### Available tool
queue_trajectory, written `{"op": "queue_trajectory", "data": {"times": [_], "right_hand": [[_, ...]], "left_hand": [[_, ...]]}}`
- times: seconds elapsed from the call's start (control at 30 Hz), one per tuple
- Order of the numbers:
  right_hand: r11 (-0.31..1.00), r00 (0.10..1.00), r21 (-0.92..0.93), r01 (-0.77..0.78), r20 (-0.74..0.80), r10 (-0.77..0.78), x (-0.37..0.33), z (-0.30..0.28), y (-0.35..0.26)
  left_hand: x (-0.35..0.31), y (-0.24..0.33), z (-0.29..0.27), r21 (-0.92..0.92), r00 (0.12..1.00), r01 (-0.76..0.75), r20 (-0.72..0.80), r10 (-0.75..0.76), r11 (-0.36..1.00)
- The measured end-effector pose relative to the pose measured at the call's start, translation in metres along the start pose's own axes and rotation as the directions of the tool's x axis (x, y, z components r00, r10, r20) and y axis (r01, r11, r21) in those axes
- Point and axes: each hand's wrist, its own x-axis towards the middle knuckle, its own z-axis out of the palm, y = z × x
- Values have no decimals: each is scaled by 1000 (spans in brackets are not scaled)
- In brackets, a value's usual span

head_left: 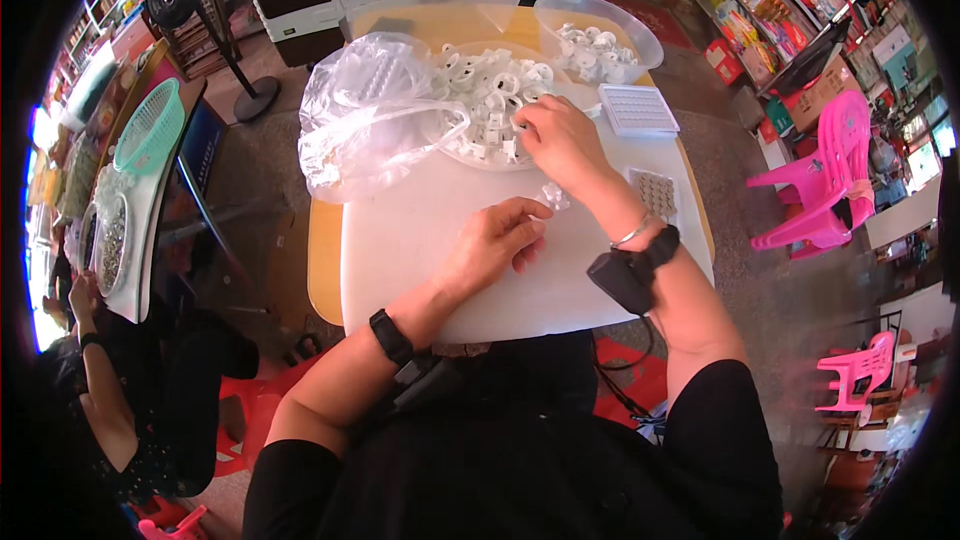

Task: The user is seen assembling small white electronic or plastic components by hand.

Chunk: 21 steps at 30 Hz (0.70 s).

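Note:
A heap of small white plastic parts (500, 80), many of them ring-shaped, fills a shallow clear tray toward the far side of the table. My right hand (562, 140) reaches over the near right edge of this heap with its fingertips pinched together. What they grip is too small to make out. Closer to me, my left hand (500, 240) hovers over the white tabletop with curled fingers. Just beyond its index fingertip is a small white plastic piece (555, 197). Whether the finger touches that piece, or anything sits inside the curled fingers, is hidden.
A crumpled clear plastic bag (365, 120) lies left of the heap. Behind it on the right stands a clear bowl (645, 40) of white parts. A white gridded tray (638, 109) and a sheet of small round pieces (655, 194) lie at right. Another person's hand (84, 297) works far left.

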Motion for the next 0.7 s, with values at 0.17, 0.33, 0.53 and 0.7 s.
{"op": "queue_trajectory", "data": {"times": [0.17, 0.33, 0.53, 0.7], "right_hand": [[991, 983, 104, -86, -152, 101, -23, -10, -16], [964, 983, 265, -4, -177, 53, -76, -36, -54], [958, 962, 282, -46, -245, 119, -105, -40, -78], [827, 928, 535, -172, -194, 318, -120, -47, -85]], "left_hand": [[0, -1, -5, -88, 999, -23, -26, 21, 996], [3, 2, -9, -579, 1000, 11, 5, -10, 815], [2, -4, -15, -606, 982, -11, 142, 122, 795], [-4, -1, -13, -626, 954, 50, 262, 149, 778]]}}
